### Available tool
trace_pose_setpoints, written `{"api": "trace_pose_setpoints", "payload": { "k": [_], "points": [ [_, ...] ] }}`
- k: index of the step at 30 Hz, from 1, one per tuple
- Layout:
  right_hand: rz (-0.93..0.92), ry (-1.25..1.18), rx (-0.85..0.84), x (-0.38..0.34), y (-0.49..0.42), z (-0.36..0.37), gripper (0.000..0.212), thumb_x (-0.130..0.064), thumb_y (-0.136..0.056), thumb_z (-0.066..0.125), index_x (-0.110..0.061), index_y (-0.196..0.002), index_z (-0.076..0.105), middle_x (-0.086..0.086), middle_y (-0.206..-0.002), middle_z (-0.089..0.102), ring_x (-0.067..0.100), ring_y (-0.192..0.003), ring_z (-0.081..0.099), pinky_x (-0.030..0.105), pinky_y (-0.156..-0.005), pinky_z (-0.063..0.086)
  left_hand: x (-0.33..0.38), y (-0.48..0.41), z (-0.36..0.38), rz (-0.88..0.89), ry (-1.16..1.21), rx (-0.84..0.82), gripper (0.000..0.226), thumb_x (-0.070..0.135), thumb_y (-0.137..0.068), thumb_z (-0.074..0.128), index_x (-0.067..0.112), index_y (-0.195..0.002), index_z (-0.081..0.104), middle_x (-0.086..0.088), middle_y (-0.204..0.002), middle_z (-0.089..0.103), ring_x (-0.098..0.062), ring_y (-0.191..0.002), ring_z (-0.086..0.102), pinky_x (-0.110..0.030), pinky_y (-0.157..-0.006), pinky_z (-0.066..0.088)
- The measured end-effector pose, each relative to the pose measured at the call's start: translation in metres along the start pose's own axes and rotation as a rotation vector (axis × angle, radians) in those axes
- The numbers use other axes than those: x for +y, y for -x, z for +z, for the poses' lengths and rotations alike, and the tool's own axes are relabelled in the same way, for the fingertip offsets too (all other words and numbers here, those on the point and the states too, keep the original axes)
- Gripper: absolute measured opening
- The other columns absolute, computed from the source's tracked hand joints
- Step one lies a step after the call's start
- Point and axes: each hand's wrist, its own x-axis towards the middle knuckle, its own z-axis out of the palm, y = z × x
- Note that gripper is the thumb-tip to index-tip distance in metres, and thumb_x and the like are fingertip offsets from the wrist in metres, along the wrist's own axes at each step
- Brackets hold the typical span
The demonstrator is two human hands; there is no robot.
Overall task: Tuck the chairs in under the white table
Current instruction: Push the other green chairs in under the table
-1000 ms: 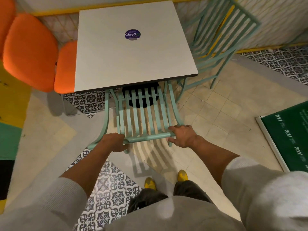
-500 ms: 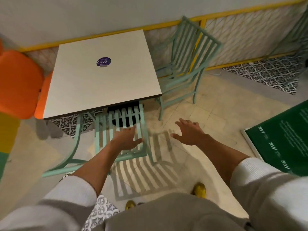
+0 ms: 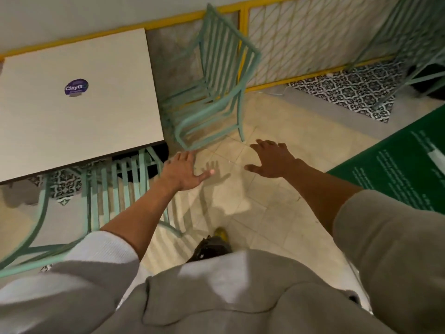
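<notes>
The white table (image 3: 79, 121) with a purple round sticker fills the upper left. A mint-green slatted chair (image 3: 115, 186) sits pushed partly under its near edge, the backrest toward me. A second mint-green chair (image 3: 212, 92) stands off the table's right side, angled, clear of the tabletop. My left hand (image 3: 185, 173) hovers open, fingers spread, above the floor just right of the tucked chair. My right hand (image 3: 272, 160) is open too, palm down, in front of the second chair's near legs. Neither hand touches anything.
A yellow-framed lattice fence (image 3: 301, 42) runs along the back. A green board (image 3: 397, 165) lies on the floor at right. Another mint chair (image 3: 423, 51) stands at the far right over patterned tiles (image 3: 346, 92). My shoe (image 3: 220, 233) shows on beige floor tiles.
Both hands have let go of the near chair's backrest and swung right toward the second chair. The view has turned right, so the table has slid left.
</notes>
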Motion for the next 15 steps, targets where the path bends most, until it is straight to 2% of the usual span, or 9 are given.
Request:
{"api": "trace_pose_setpoints", "payload": {
  "k": [4,6,9,12,15],
  "points": [
    [0.043,-0.015,-0.041,0.052,-0.024,0.001,0.094,-0.078,-0.096,0.044,-0.021,-0.167,0.021,0.006,-0.176,0.015,0.032,-0.161,0.019,0.060,-0.124,0.023,0.026,-0.061,-0.006,0.032,-0.095,-0.104,0.115,0.097,-0.085,0.025,0.020,-0.169,0.020,-0.007,-0.178,0.009,-0.029,-0.165,0.006,-0.061,-0.129,0.015],
    [0.049,-0.019,-0.054,0.082,-0.041,-0.002,0.095,-0.079,-0.096,0.044,-0.021,-0.167,0.019,0.006,-0.176,0.013,0.033,-0.161,0.017,0.061,-0.125,0.022,0.040,-0.092,-0.007,0.015,-0.098,-0.140,0.113,0.094,-0.088,0.029,0.018,-0.170,0.014,-0.008,-0.179,0.005,-0.030,-0.165,0.003,-0.060,-0.130,0.013],
    [0.042,-0.008,-0.063,0.129,-0.071,-0.021,0.096,-0.080,-0.095,0.044,-0.022,-0.167,0.019,0.007,-0.176,0.012,0.034,-0.161,0.018,0.062,-0.125,0.021,0.068,-0.138,-0.010,-0.006,0.028,-0.092,0.106,0.082,-0.095,0.041,0.017,-0.170,0.005,-0.008,-0.178,0.009,-0.031,-0.164,0.007,-0.059,-0.129,0.016],
    [-0.020,0.038,-0.123,0.161,-0.108,-0.054,0.098,-0.080,-0.095,0.046,-0.022,-0.168,0.017,0.008,-0.177,0.011,0.034,-0.161,0.016,0.062,-0.125,0.019,0.091,-0.172,-0.022,-0.043,0.136,-0.052,0.101,0.076,-0.097,0.048,0.017,-0.170,0.008,-0.008,-0.176,0.017,-0.031,-0.163,0.016,-0.056,-0.127,0.022],
    [-0.053,0.080,-0.100,0.187,-0.163,-0.091,0.097,-0.079,-0.095,0.046,-0.024,-0.168,0.016,0.006,-0.177,0.009,0.032,-0.162,0.015,0.060,-0.126,0.018,0.101,-0.213,-0.042,-0.089,0.188,-0.025,0.098,0.073,-0.099,0.049,0.017,-0.170,0.011,-0.007,-0.176,0.018,-0.030,-0.162,0.018,-0.056,-0.127,0.023]
  ]
}}
